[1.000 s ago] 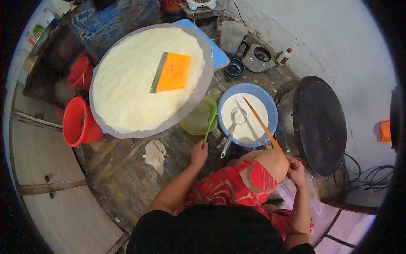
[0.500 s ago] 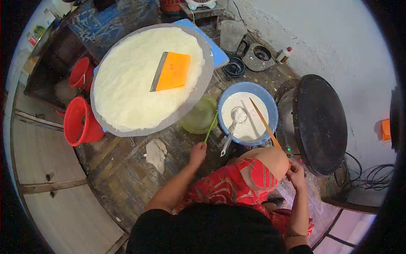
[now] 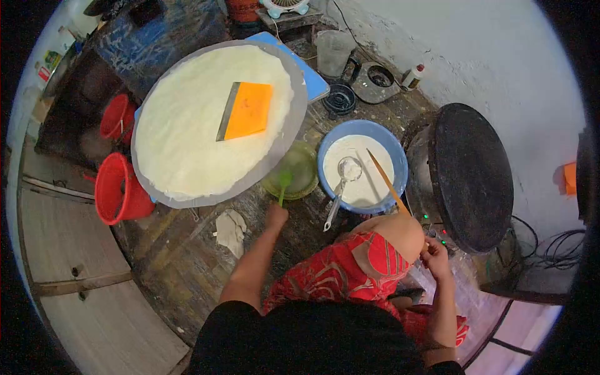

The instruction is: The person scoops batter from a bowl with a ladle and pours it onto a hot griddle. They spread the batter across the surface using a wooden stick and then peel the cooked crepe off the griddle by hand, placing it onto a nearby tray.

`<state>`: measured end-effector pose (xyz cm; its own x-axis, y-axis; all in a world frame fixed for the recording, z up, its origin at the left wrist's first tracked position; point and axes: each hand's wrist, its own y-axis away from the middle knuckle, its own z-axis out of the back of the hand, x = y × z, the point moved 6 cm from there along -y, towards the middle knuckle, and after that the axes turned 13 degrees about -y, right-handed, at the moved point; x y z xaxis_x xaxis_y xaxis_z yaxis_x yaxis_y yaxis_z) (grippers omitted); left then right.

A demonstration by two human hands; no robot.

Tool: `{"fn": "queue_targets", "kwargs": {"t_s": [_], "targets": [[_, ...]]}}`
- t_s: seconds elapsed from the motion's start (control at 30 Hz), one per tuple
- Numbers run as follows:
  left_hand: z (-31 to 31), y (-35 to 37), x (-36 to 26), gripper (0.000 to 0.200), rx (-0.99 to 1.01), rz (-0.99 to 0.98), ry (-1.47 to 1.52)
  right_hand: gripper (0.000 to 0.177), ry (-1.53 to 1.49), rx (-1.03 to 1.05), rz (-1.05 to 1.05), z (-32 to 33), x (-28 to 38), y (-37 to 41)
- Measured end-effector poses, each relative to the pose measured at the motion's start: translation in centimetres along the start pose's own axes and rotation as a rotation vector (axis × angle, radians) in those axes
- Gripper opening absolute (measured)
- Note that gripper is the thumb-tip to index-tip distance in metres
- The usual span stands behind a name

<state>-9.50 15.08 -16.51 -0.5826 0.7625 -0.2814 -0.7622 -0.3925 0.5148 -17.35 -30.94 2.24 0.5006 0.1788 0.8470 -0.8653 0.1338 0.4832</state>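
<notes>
The green utensil [image 3: 285, 185], slim-handled, is slanting just left of the blue basin [image 3: 401, 172], while the tapered wooden stick [image 3: 386, 179] is sloping across that basin's near-right rim, its narrow tip pointing inward.

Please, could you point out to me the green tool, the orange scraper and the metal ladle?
Green tool [image 3: 282, 194]: head view, on its handle.
Orange scraper [image 3: 249, 111]: head view, middle of its orange part.
Metal ladle [image 3: 335, 206]: head view, on its handle.

I see red buckets [image 3: 136, 199] on left, crumpled cloth [image 3: 230, 231] on floor [image 3: 181, 256], bottle [image 3: 412, 78] beside blender base [image 3: 374, 92], fan [image 3: 285, 6] on stool [image 3: 291, 20], coiled cables [image 3: 558, 252] right.
</notes>
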Motion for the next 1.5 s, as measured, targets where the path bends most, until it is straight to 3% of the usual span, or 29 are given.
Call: {"fn": "queue_targets", "kwargs": {"t_s": [0.13,0.2,0.3,0.4,0.47,0.53,0.63,0.77,0.83,0.97,1.03,1.13,1.27,1.33,1.47,1.5], "targets": [[0.0,-1.1,-0.7,0.022,0.212,-0.016,0.007,0.036,-0.026,-0.011,0.010,-0.3,0.9,0.7],[-3.4,-4.1,0.1,0.017,0.352,0.011,0.807,0.035,0.020,-0.054,0.014,0.2,0.3,0.8],[-2.5,-4.1,-0.7,0.016,0.471,0.021,1.025,0.036,0.013,-0.033,0.008,0.4,0.5,1.3],[-5.0,-7.0,1.7,0.020,0.377,0.050,0.929,0.032,0.100,-0.081,0.017,1.5,0.2,1.8],[-2.3,-4.8,0.0,0.026,0.270,-0.013,0.525,0.029,0.040,-0.117,-0.003,2.7,-1.1,1.8],[-7.0,-9.6,4.2,0.031,0.147,-0.102,0.293,0.017,-0.005,-0.100,-0.005,2.9,-0.5,2.4],[-0.1,-2.0,-0.2,0.036,0.060,-0.071,0.236,0.012,-0.141,-0.102,-0.010,3.3,-1.0,2.7],[-0.7,-2.9,-0.2,0.038,-0.105,-0.194,-0.110,0.012,-0.137,-0.115,-0.083,3.3,-1.1,2.9],[0.8,-0.4,-1.3,0.045,-0.136,-0.081,-0.265,0.013,-0.137,-0.099,-0.053,3.4,-1.6,2.7],[1.3,1.7,-2.1,0.050,-0.253,-0.034,-0.426,0.018,-0.106,-0.075,-0.052,3.0,-0.6,3.0],[1.4,2.6,-3.2,0.051,-0.455,-0.236,-0.511,0.020,-0.100,-0.082,-0.069,3.0,-0.3,3.5],[1.7,3.7,-4.6,0.049,-0.612,-0.328,-0.550,0.020,-0.070,-0.099,-0.060,3.9,-0.5,4.2],[2.5,3.1,-4.1,0.049,-0.434,-0.212,-0.484,0.020,-0.085,-0.120,-0.012,4.1,1.0,6.0],[0.8,0.4,-1.8,0.046,-0.227,-0.080,-0.219,0.020,-0.043,-0.113,-0.016,4.1,1.8,6.9],[-0.1,-2.2,-1.8,0.041,-0.140,-0.047,-0.201,0.020,-0.032,-0.117,-0.004,4.5,0.6,7.4],[0.6,-0.6,-4.2,0.040,-0.051,-0.143,-0.184,0.020,-0.039,-0.119,-0.005,4.5,0.4,7.3]]}}
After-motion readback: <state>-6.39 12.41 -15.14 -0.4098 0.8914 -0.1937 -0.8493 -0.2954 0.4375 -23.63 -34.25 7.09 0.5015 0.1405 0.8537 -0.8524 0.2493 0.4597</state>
